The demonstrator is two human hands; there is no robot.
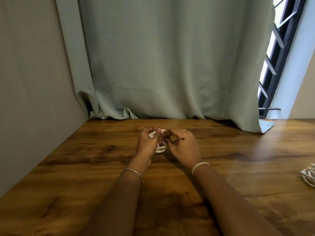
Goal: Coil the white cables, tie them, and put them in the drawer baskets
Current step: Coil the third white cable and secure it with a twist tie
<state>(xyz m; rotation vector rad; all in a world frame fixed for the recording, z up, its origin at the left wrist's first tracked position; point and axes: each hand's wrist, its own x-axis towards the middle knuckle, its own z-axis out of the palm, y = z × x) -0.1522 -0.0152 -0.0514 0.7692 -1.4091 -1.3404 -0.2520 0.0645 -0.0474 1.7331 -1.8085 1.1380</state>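
Cable: white cable coil, several loops stacked into a small tight ring, mostly hidden by fingers; lower arc shows between the two hands.
Position: held just above the wooden table, mid-table, toward the far edge.
Left hand: fingers curled round the coil's left side, thumb on top.
Right hand: fingertips pinched together at the coil's top, on a thin dark tie that trails over the hand's back.
Second cable: loose white bundle lying on the table at the right edge, well apart.
Wrists: bead bracelet on the left, white band on the right.
Backdrop: grey-green curtain.
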